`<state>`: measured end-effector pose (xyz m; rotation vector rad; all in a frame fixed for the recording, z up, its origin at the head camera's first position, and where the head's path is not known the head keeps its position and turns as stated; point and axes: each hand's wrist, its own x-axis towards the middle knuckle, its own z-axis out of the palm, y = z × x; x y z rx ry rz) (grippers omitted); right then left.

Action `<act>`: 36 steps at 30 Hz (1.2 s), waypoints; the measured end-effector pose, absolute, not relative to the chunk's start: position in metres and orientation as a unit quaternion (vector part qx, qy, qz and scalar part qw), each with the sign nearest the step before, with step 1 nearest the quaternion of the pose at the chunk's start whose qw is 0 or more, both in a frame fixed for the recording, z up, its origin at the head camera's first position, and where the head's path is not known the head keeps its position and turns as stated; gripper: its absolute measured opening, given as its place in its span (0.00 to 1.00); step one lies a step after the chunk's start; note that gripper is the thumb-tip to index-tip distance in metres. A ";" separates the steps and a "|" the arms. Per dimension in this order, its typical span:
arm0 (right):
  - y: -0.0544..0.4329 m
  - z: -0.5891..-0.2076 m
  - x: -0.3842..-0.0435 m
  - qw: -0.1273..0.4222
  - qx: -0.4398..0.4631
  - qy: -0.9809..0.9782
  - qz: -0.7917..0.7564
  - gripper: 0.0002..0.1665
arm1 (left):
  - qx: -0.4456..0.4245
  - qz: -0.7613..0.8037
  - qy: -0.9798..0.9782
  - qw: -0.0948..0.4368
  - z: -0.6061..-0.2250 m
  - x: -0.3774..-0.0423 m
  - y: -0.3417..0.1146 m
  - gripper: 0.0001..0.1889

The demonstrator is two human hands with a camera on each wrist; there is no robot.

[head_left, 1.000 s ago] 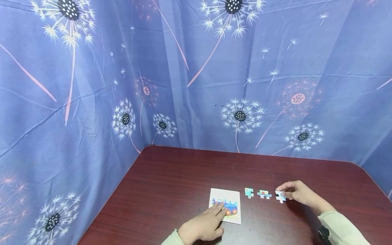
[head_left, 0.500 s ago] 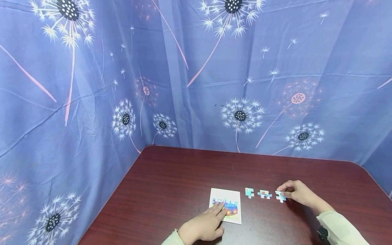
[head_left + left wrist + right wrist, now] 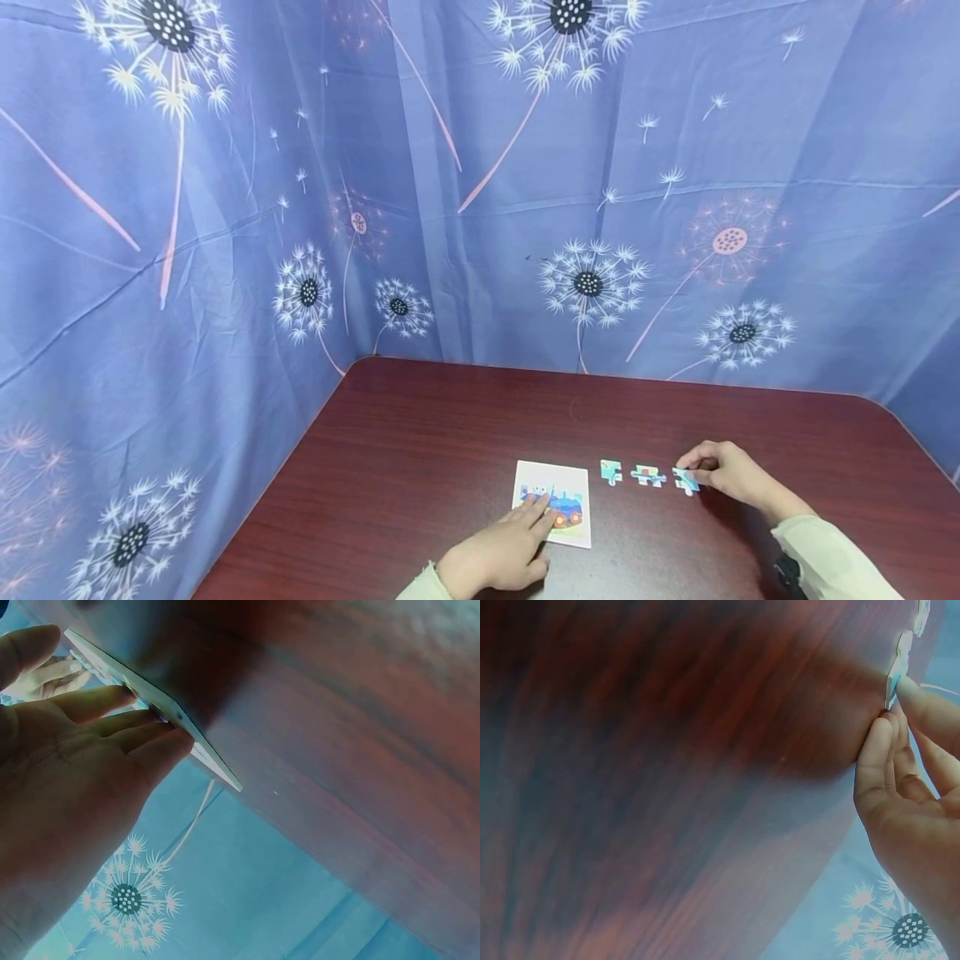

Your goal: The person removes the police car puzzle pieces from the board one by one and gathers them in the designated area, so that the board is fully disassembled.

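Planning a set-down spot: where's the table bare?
Bare: the table left of the picture card; the strip behind card and puzzle pieces, up to the curtain; the patch in front of the pieces, between card and right sleeve. Crowded: from the left hand on the card, along the pieces, to the right hand.

Three separate jigsaw pieces [image 3: 611,472] [image 3: 648,476] [image 3: 685,479], one vehicle-picture puzzle board [image 3: 566,481], two hands [image 3: 501,547] [image 3: 731,477] and one wood-grained tabletop [image 3: 435,433] are showing.

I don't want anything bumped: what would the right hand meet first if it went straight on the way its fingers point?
Probably the middle puzzle piece, just past the end piece the right hand pinches, though height above the table is hard to judge.
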<state>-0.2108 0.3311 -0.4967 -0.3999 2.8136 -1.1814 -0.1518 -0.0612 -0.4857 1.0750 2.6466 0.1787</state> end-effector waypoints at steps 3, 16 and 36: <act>0.331 -0.497 -0.211 0.029 -0.129 0.916 -0.378 0.05 | 0.373 0.064 0.915 0.138 -0.485 -0.151 -0.061 0.34; 0.330 -0.494 -0.211 0.013 -0.151 0.910 -0.387 0.05 | 0.371 0.089 0.912 0.154 -0.485 -0.152 -0.062 0.35; 0.264 -0.476 -0.226 0.003 -0.215 0.885 -0.413 0.07 | 0.379 0.078 0.908 0.162 -0.476 -0.141 -0.057 0.33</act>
